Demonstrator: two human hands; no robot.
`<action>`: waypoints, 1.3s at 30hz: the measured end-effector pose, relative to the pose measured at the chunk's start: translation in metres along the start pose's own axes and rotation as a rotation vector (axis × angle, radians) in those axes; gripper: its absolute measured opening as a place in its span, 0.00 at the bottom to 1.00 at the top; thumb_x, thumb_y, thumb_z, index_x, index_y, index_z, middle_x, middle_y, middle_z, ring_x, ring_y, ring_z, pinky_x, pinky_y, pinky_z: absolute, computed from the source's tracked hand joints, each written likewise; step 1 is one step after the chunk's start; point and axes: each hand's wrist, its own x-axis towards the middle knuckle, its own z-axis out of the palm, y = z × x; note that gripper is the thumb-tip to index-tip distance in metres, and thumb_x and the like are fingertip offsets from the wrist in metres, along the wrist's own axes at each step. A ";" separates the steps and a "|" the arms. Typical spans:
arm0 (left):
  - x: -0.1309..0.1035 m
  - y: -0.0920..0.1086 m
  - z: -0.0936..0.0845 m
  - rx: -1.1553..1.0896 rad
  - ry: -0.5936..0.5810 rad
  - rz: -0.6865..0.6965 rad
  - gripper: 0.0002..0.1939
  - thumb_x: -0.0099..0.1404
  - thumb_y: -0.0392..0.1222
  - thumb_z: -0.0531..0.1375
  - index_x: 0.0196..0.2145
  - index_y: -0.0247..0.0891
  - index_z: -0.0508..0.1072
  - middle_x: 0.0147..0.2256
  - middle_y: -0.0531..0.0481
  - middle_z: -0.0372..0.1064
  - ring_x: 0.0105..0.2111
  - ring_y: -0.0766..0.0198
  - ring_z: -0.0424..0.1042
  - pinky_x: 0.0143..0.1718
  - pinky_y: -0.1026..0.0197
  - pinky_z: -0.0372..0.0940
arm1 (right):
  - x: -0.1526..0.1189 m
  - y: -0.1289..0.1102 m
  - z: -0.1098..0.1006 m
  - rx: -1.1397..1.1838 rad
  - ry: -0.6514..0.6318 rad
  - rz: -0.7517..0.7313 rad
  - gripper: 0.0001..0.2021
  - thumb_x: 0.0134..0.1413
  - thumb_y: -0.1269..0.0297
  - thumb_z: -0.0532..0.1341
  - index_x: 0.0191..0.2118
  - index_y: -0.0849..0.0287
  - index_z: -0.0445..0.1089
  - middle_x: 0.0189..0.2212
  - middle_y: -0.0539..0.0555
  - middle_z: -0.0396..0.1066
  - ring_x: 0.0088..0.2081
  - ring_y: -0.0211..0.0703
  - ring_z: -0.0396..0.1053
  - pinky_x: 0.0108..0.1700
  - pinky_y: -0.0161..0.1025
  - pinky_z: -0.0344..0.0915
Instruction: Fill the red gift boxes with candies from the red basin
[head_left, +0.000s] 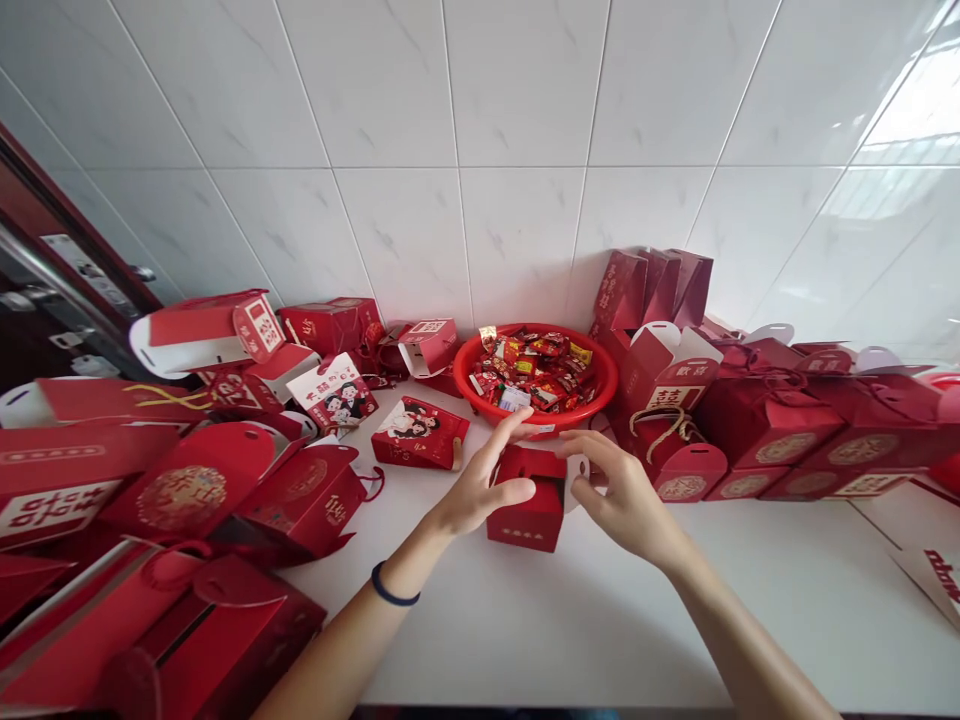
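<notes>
A small red gift box (527, 528) stands on the white table in front of me, between my two hands. My left hand (480, 490) is at the box's left side, fingers stretched forward and thumb lying over its top; it looks open. On the other side my right hand (619, 490) is beside a pale side flap (576, 470) of the box, its fingers bent but apart. Whether its fingertips touch the flap is hard to tell. Just behind the box sits a red plastic basin (611, 375) filled with wrapped candies (536, 370).
Many red gift boxes (296, 500) crowd the left side of the table. More red boxes (780, 420) are stacked on the right, with tall ones (652, 285) against the tiled wall. A printed red box (420, 433) lies left of the basin.
</notes>
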 end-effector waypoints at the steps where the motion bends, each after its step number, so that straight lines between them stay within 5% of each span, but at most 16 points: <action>1: 0.001 0.001 0.003 0.036 0.035 -0.011 0.37 0.61 0.50 0.64 0.66 0.45 0.61 0.64 0.41 0.63 0.65 0.47 0.60 0.66 0.46 0.57 | -0.001 0.001 0.002 -0.020 -0.012 -0.018 0.16 0.49 0.77 0.53 0.39 0.56 0.73 0.50 0.58 0.74 0.32 0.39 0.72 0.34 0.39 0.70; 3: 0.005 0.003 0.008 0.139 0.110 -0.034 0.23 0.60 0.46 0.65 0.54 0.43 0.74 0.60 0.43 0.68 0.63 0.49 0.64 0.66 0.47 0.57 | -0.002 0.004 0.004 -0.046 -0.015 -0.037 0.16 0.49 0.78 0.52 0.38 0.56 0.73 0.53 0.58 0.73 0.34 0.39 0.73 0.36 0.38 0.70; 6: 0.011 0.002 0.007 0.271 0.191 -0.088 0.09 0.59 0.38 0.62 0.38 0.40 0.79 0.54 0.44 0.72 0.57 0.50 0.70 0.63 0.47 0.60 | 0.001 0.009 0.003 -0.066 0.005 -0.036 0.16 0.50 0.78 0.52 0.38 0.56 0.74 0.54 0.59 0.73 0.37 0.41 0.74 0.36 0.38 0.70; 11: 0.005 0.001 -0.014 0.370 0.179 -0.094 0.17 0.61 0.33 0.53 0.39 0.41 0.80 0.53 0.45 0.74 0.53 0.53 0.74 0.53 0.52 0.70 | 0.003 0.027 0.000 -0.123 0.010 -0.002 0.17 0.50 0.78 0.51 0.37 0.56 0.74 0.53 0.59 0.74 0.39 0.44 0.76 0.40 0.42 0.72; 17: -0.003 -0.006 -0.024 0.531 0.086 0.015 0.17 0.63 0.31 0.52 0.37 0.41 0.81 0.51 0.46 0.76 0.51 0.56 0.75 0.55 0.54 0.69 | 0.003 0.051 0.006 -0.327 0.046 -0.099 0.17 0.48 0.78 0.55 0.37 0.53 0.77 0.51 0.56 0.77 0.63 0.62 0.64 0.59 0.63 0.64; 22: -0.003 -0.011 -0.021 0.602 0.097 0.035 0.19 0.62 0.28 0.52 0.31 0.40 0.82 0.54 0.45 0.73 0.52 0.54 0.75 0.55 0.53 0.69 | 0.005 0.048 0.007 -0.267 -0.022 -0.049 0.14 0.52 0.75 0.55 0.37 0.55 0.77 0.53 0.61 0.75 0.59 0.61 0.68 0.59 0.63 0.64; 29: -0.004 -0.019 -0.019 0.622 0.126 0.047 0.20 0.64 0.29 0.51 0.39 0.40 0.83 0.57 0.44 0.71 0.56 0.54 0.73 0.57 0.52 0.70 | 0.005 0.034 -0.002 0.124 -0.119 0.191 0.08 0.51 0.71 0.60 0.36 0.56 0.74 0.58 0.61 0.72 0.66 0.59 0.62 0.63 0.58 0.60; 35: -0.003 -0.017 -0.014 0.624 0.142 0.027 0.27 0.61 0.28 0.51 0.54 0.39 0.77 0.57 0.43 0.71 0.56 0.53 0.72 0.60 0.51 0.67 | 0.001 0.042 0.002 0.182 -0.152 0.163 0.09 0.52 0.73 0.61 0.31 0.54 0.79 0.65 0.57 0.65 0.73 0.60 0.45 0.69 0.65 0.47; 39: -0.003 -0.014 -0.012 0.615 0.135 0.002 0.27 0.61 0.28 0.52 0.55 0.41 0.76 0.52 0.45 0.75 0.54 0.55 0.72 0.60 0.51 0.66 | -0.002 0.046 0.003 0.173 -0.192 0.102 0.06 0.56 0.65 0.65 0.33 0.52 0.81 0.67 0.54 0.62 0.75 0.59 0.37 0.70 0.64 0.44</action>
